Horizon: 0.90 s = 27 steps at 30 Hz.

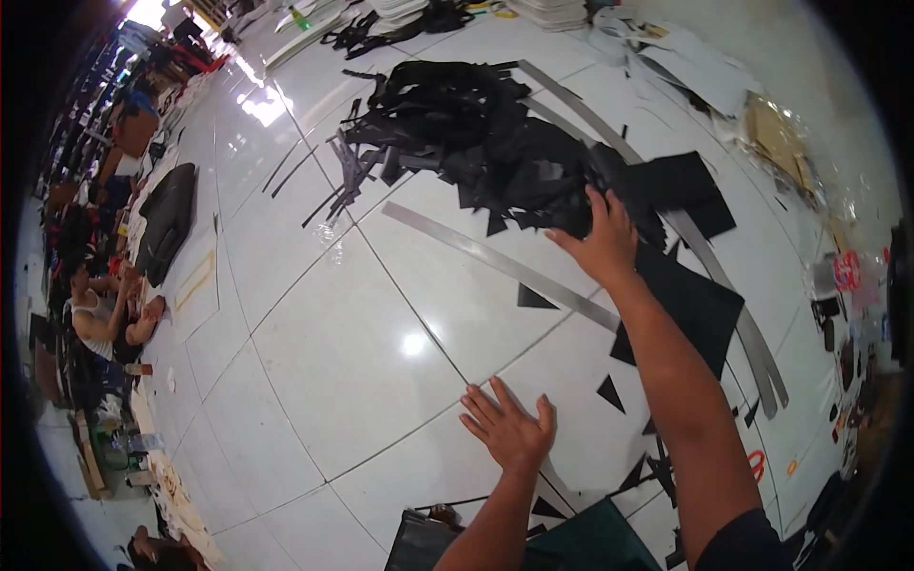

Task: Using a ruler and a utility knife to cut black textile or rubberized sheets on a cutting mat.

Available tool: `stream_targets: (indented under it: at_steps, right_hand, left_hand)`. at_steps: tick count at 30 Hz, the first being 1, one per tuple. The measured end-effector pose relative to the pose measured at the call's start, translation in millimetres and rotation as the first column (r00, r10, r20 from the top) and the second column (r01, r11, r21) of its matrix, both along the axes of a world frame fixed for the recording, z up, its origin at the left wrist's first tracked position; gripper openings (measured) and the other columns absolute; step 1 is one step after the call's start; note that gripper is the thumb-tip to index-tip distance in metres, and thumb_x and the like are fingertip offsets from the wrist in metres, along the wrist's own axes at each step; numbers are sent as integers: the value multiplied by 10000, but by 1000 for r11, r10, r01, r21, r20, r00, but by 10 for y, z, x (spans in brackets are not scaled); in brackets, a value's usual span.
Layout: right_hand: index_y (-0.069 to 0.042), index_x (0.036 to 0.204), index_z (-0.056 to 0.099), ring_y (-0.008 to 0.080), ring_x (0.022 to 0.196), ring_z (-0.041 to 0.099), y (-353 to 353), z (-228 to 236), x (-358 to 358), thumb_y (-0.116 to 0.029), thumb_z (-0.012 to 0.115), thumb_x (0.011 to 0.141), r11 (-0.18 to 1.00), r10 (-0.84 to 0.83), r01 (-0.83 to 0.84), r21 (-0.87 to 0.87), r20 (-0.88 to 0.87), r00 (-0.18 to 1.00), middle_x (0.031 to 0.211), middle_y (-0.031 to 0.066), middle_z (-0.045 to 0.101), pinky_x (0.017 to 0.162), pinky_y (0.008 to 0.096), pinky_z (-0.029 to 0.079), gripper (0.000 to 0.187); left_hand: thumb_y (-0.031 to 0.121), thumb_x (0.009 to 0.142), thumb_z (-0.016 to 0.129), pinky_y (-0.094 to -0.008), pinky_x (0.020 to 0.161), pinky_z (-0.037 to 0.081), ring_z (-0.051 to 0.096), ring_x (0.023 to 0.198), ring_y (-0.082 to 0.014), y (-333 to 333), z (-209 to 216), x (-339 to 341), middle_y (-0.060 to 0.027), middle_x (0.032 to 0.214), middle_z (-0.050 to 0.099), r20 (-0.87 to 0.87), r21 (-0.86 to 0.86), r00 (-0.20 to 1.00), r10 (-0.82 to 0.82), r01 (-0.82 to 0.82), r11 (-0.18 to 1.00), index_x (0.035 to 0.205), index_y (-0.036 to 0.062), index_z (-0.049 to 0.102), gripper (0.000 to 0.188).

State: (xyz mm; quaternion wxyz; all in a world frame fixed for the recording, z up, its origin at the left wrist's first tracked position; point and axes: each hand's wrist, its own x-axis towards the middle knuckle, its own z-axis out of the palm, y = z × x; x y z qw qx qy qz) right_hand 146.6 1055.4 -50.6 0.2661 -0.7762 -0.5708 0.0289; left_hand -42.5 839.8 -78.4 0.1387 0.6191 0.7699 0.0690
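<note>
Dark sleeve [738,544] closest, my right hand [609,236] spreads unclenched at two o'clock by black scraps [528,157] heaped toward twelve, contact hard to judge, probably gathering, which next needs curling fingers; my left hand [512,428] splays empty at five o'clock.

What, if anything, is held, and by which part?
The left hand holds nothing; whether the right hand grips the heaped flat black scraps cannot be told.

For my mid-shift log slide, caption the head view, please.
Right hand at the edge of a black scrap pile, left hand spread over the white tiled floor.
</note>
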Motion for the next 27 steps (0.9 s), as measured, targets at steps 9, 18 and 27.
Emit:
stream_targets:
  at_steps: [9,18,27]
  right_hand:
    - [-144,1043,582,294,1046,513,839,-226,-773,-251,743,741,976,206,-199,-88,84,975,1063,75,536,829,470,438,359]
    - [-90,996,528,310,686,667,32,-130,-1710,-165,544,888,717,692,-690,97,-220,688,804,106,596,532,436,545,133]
    - [-50,1099,589,300,1069,561,1098,169,-1015,-695,696,656,887,441,-412,208,-119,890,1175,127,562,875,490,402,790]
  left_hand:
    - [517,796,536,-599,1121,15,70,1404,-504,16,-17,25,-357,1471,162,-16,-85,1000,6,-7,996,1420,-50,291,879]
    - [522,788,539,-603,1118,26,69,1404,-503,-12,-54,52,-358,1474,156,8,-64,1000,-4,4,998,1419,-45,293,883]
    - [523,796,541,-609,1114,37,76,1399,-505,-23,-55,21,-350,1461,182,-38,-75,999,-13,10,997,1409,-41,312,864]
